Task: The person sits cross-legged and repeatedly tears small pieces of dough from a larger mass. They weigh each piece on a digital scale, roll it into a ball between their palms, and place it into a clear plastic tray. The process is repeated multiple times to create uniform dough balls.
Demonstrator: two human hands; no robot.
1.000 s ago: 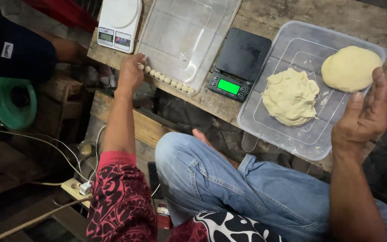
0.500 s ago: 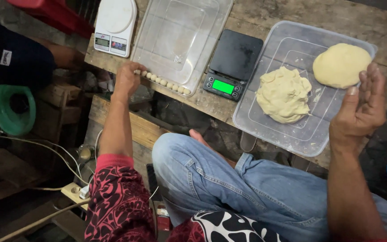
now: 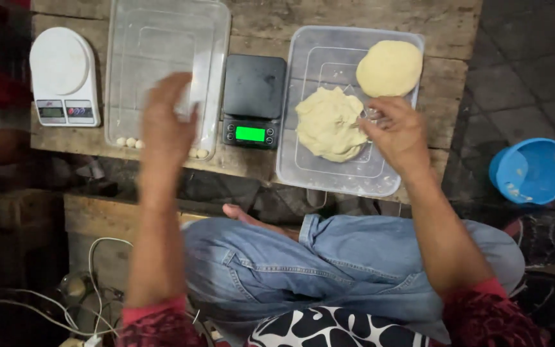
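Right hand (image 3: 398, 132) newly on dough (image 3: 329, 123) (pale, ragged)

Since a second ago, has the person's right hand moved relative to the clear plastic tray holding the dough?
Yes. The right hand has come off the near right rim of the clear plastic tray and moved inward, now over the ragged pale dough lump.

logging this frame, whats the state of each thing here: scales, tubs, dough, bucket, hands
black scale: on, green display lit, platform bare
white scale: platform bare, display too blurred to tell
left tub: lidless, row of small dough balls along near edge
right tub: lidless, holds both doughs
rough dough: ragged
smooth dough: rounded, flattened
blue bucket: upright
left hand: open, raised over left tub
right hand: at rough dough
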